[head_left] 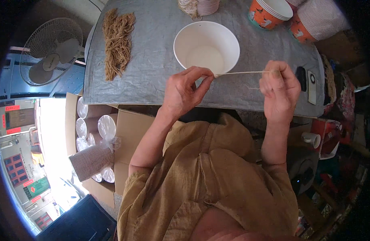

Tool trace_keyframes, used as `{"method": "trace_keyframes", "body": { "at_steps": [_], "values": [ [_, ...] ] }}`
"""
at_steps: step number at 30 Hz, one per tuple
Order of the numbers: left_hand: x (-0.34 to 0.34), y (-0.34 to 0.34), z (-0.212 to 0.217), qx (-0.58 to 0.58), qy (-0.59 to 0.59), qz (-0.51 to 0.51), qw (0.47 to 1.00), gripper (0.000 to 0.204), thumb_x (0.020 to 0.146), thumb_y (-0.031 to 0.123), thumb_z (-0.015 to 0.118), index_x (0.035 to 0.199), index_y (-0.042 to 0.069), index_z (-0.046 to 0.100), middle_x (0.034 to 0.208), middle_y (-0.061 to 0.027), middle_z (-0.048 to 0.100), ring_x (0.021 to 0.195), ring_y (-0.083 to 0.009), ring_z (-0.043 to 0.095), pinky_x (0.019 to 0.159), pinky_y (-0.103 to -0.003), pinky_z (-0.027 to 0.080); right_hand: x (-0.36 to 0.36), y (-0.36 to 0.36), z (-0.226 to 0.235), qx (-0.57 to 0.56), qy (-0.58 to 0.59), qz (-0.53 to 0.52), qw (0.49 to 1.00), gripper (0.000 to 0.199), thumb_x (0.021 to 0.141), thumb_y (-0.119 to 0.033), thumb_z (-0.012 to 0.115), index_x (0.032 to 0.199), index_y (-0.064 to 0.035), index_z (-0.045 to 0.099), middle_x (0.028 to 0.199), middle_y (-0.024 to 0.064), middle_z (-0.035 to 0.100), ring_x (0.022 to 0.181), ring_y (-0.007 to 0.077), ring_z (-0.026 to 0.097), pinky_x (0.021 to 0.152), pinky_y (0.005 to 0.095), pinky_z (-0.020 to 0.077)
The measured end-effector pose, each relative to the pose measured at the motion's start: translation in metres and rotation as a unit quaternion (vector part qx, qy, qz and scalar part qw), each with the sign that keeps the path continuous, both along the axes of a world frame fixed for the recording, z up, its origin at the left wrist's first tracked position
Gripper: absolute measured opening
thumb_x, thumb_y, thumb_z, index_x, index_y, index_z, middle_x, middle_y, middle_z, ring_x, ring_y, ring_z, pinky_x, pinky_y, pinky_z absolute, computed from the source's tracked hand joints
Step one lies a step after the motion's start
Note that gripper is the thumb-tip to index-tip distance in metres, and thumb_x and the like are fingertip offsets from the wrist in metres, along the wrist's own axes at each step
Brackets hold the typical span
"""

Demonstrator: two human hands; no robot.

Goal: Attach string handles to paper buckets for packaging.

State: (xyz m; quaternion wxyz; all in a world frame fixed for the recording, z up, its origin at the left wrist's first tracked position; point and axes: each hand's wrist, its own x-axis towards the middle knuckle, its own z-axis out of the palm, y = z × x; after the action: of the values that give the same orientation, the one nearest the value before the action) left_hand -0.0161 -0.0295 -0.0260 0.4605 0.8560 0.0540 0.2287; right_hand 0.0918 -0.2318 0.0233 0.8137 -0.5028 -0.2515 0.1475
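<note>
Landmark = white tub (pixel 209 34), sitting on grey table cover (pixel 149 52), mouth facing up. Thin pale cord (pixel 243 73) is at the tub's near right side, running taut and roughly level between both hands. Left hand (pixel 186 90): at tub's near rim, thumb and fingertip pinched on the cord's left end; can't tell if it touches the rim. Right hand (pixel 280 90): right of the tub, well apart from it, fingers curled closed on the cord's other end; loose strand beside those fingers. Left of tub: hank of brown twine (pixel 118 44). Beyond it: ribbed stack (pixel 207 7) with twine against it. Beyond and right: orange patterned tubs (pixel 267 18), nested.
</note>
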Motion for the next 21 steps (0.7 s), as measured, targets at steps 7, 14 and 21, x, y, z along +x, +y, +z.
{"method": "trace_keyframes", "body": {
  "at_steps": [7, 14, 21],
  "values": [
    [0.007, -0.005, -0.006, 0.073, -0.019, 0.025, 0.997, 0.011, 0.086, 0.012, 0.072, 0.097, 0.012, 0.072, 0.089, -0.0056, 0.071, 0.061, -0.0228, 0.067, 0.054, -0.034, 0.052, -0.002, -0.004, -0.005, 0.020, 0.008, -0.007, 1.000, 0.013, 0.097, -0.013, 0.062, 0.100, -0.0006, 0.060, 0.074, -0.0030, 0.050, 0.057, 0.0032, 0.035, 0.049, 0.0208, 0.0281],
    [0.011, -0.009, -0.011, 0.145, -0.044, 0.077, 0.985, 0.021, 0.085, 0.018, 0.075, 0.105, 0.015, 0.072, 0.095, -0.0054, 0.072, 0.065, -0.0245, 0.069, 0.056, -0.035, 0.054, 0.004, -0.015, -0.021, 0.044, 0.056, -0.008, 0.997, 0.014, 0.099, -0.016, 0.060, 0.103, -0.0029, 0.059, 0.073, -0.0027, 0.046, 0.056, 0.0040, 0.033, 0.050, 0.0208, 0.0276],
    [-0.014, 0.039, 0.005, 0.177, 0.006, 0.141, 0.974, 0.036, 0.077, 0.019, 0.082, 0.111, 0.014, 0.070, 0.114, -0.0042, 0.069, 0.056, -0.0159, 0.065, 0.053, -0.031, 0.054, 0.009, -0.033, -0.033, 0.075, 0.104, -0.026, 0.991, 0.027, 0.102, -0.013, 0.050, 0.126, -0.0018, 0.056, 0.079, 0.0002, 0.047, 0.064, 0.0057, 0.038, 0.058, 0.0226, 0.0308]
  ]
}}
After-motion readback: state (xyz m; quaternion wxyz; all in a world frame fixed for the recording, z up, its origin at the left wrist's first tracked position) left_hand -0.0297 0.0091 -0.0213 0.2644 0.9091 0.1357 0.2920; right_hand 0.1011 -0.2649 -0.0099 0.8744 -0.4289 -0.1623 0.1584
